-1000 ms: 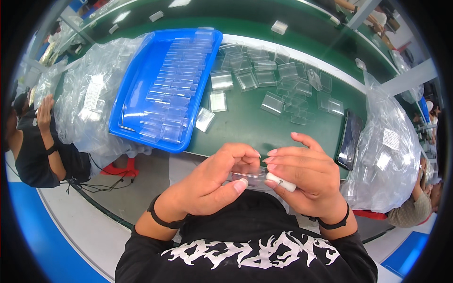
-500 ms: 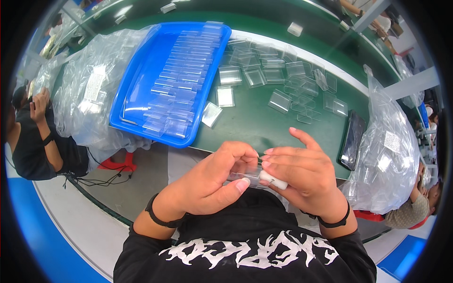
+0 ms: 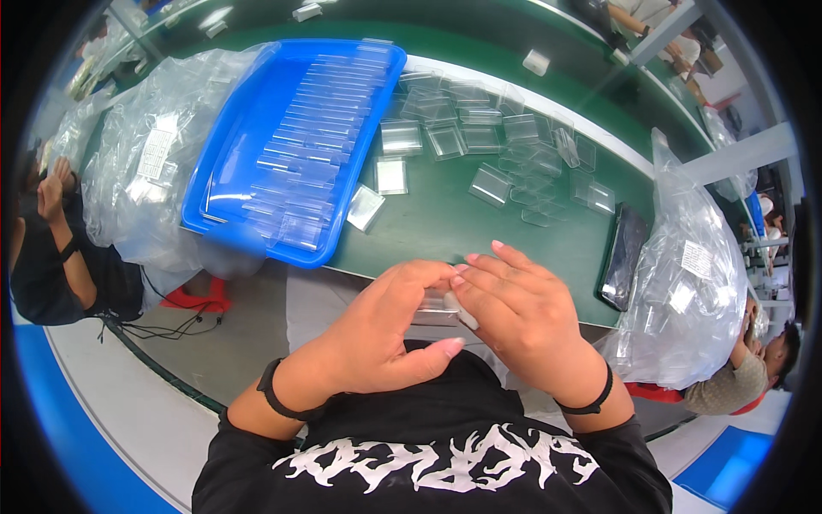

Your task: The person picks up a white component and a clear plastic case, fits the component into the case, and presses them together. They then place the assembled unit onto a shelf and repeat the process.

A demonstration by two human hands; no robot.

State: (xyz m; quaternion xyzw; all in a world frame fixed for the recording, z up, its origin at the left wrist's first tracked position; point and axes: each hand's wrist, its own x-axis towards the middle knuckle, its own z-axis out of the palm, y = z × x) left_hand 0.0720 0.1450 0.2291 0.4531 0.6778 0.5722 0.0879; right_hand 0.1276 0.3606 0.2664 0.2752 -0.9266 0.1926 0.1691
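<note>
Green tabletop (image 3: 419,224) | left grip (image 3: 370,332) curled, holding clear plastic (image 3: 433,312) | right grip (image 3: 524,319) clasping rounded white piece (image 3: 465,314)

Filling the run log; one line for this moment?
left hand: holding clear plastic piece | right hand: against small white rounded object | green table: blue rectangular plastic tray, clear rectangular plastic panels

Green-topped workbench (image 3: 411,244) with a white rear rail (image 3: 535,110), a long green surface (image 3: 454,50) running behind it, pale metal beam (image 3: 745,157) at right, red plastic stool (image 3: 199,295) at left, black cables (image 3: 175,322) on grey floor (image 3: 227,349), blue floor area (image 3: 728,464) at lower right.
</note>
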